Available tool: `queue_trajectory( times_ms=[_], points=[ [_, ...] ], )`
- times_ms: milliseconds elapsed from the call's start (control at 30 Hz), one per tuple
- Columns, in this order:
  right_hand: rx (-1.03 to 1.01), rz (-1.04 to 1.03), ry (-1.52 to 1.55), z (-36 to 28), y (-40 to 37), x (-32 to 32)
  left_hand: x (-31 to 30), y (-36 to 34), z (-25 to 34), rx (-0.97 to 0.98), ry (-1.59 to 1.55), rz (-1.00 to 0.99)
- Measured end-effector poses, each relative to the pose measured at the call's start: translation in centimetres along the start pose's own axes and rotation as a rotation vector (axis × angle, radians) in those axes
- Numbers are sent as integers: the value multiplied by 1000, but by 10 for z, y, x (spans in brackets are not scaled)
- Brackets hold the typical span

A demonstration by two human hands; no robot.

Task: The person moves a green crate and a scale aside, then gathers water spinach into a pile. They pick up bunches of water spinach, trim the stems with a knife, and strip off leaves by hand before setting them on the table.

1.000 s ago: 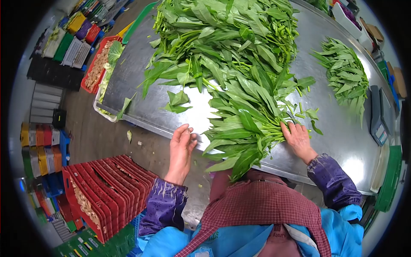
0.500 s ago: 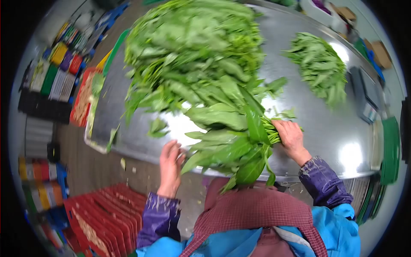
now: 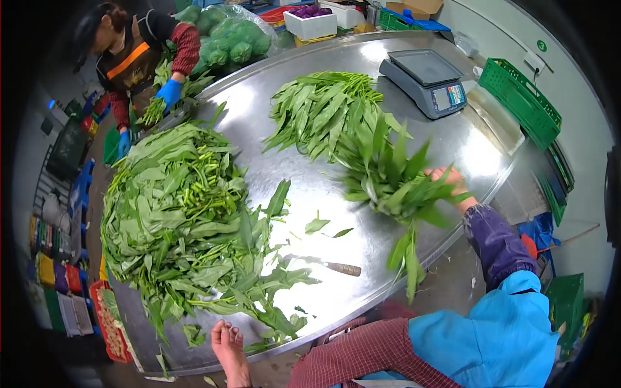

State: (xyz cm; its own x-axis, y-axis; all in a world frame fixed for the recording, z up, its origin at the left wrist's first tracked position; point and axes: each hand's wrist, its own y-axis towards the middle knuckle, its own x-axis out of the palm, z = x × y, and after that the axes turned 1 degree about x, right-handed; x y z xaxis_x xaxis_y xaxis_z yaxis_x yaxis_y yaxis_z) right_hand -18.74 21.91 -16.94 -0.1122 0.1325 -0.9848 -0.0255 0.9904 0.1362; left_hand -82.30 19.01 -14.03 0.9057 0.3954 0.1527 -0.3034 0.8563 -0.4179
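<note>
My right hand grips a bunch of long-leaved greens, probably water spinach, over the right part of the metal table. Its leaves are blurred and point left and down, and its stems are mostly hidden. Just beyond it lies another pile of leafy greens, stems toward the scale. Near the front edge, my left hand is empty with loosely curled fingers, beside the large heap of greens. A knife with a brown handle lies on the table between the heap and the held bunch.
A digital scale stands at the back right of the metal table, near a green crate. At the far left, a co-worker in blue gloves holds greens. Net bags of vegetables and a white box stand behind.
My right hand has carried the bunch rightward, toward the smaller pile. The view has swung right and up, bringing the co-worker and knife into sight. My left hand stays empty near the front edge.
</note>
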Motion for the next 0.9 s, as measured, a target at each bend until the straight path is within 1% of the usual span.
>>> queue_trajectory(
  times_ms=[33,67,133,167,267,333,400,467,500,567,600,667,700,767,800,867,900],
  points=[
    [-79,-41,-449,7,-11,-7,6,-1,0,-5,11,-29],
    [-77,-39,-441,24,-20,3,13,-2,0,-12,22,-57],
    [44,-22,-523,58,-33,35,26,-4,3,-14,54,-54],
    [89,-69,-536,58,-32,38,31,-4,3,-23,79,-53],
    [111,-73,-499,58,-33,36,41,-5,0,-51,126,-76],
    [137,-109,-528,47,-34,23,46,-5,-4,-77,138,-116],
    [148,-127,-569,29,-33,0,53,-6,-8,-66,139,-112],
    [196,-200,-317,10,-27,-20,54,-4,-13,-82,124,-134],
    [191,-197,-318,8,-28,-21,53,-4,-16,-87,98,-140],
    [126,-123,-80,0,-25,-18,51,-2,-22,-97,82,-142],
    [99,-109,-81,-2,-23,-12,51,-1,-24,-111,71,-155],
    [67,-220,-132,-3,-22,2,49,-2,-26,-119,40,-123],
    [46,-207,-137,-2,-18,2,47,-3,-26,-131,40,-140],
    [161,-310,-90,-1,-7,-1,37,-1,-29,-142,37,-149],
    [133,-303,-94,-3,0,-5,34,0,-30,-131,20,-129],
    [170,-280,-3,-13,24,-17,28,-3,-30,-146,-17,-84],
    [95,-213,30,-16,36,-16,26,-4,-30,-144,-6,-79]
  ],
)
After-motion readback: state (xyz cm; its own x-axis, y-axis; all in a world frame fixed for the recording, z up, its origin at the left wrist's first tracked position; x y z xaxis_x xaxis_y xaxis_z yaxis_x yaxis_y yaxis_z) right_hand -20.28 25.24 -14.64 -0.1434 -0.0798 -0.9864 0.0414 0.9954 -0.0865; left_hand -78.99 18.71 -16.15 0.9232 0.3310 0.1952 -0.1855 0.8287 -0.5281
